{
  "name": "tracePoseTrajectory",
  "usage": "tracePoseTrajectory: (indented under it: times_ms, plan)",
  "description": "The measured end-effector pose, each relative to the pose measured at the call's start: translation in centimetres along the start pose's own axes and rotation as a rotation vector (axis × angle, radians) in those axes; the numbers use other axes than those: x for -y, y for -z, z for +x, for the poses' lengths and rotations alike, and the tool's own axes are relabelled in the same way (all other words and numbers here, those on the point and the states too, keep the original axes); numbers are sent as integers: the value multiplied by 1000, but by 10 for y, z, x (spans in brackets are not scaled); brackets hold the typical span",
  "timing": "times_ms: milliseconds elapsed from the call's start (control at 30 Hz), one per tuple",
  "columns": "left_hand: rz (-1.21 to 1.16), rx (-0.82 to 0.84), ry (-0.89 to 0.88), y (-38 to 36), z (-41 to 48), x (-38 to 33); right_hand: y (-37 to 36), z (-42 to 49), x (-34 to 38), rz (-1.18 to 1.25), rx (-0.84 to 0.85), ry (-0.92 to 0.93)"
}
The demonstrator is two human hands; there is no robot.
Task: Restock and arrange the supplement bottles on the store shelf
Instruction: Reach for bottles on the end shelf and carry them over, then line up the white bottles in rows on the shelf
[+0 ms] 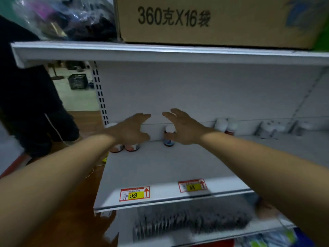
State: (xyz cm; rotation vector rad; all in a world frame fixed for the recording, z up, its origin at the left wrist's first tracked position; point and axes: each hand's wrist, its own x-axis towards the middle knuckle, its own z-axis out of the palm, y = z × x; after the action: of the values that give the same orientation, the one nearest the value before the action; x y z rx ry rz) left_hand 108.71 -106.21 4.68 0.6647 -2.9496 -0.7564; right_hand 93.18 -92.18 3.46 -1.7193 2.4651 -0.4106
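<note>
Both my arms reach deep over the white shelf (160, 168). My left hand (130, 130) hovers with spread fingers above two bottles with reddish labels (132, 147) at the back left; it holds nothing. My right hand (181, 128) is also spread, just right of a white-capped bottle with a blue label (168, 138) standing at the back wall; whether the thumb touches it is unclear. More white-capped bottles (226, 126) stand at the back right, blurred.
Price tags reading 258 (134, 193) and 88 (192, 185) sit on the shelf's front edge. A cardboard box (204, 20) rests on the shelf above. Another person in dark clothes (30, 104) stands to the left. Lower shelf holds dark brush-like goods (192, 218).
</note>
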Motion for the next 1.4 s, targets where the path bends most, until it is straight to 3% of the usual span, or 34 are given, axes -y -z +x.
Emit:
tracePoseTrajectory:
  times_ms: [233, 433, 833, 1067, 1400]
  plan:
    - [116, -4, -245, -39, 8, -122, 56, -124, -38, -300, -114, -156]
    - [163, 10, -482, -106, 16, -271, 101, -267, -125, -442, -116, -359]
    - [117, 168, -797, -267, 38, -591, 186, -557, -308, -490, -140, -820]
    - [140, 209, -874, -332, 90, -709, 212, -629, -408, -427, -201, -979]
    - [51, 258, -930, -399, 234, -860, 268, -649, -589, -371, -250, -1084]
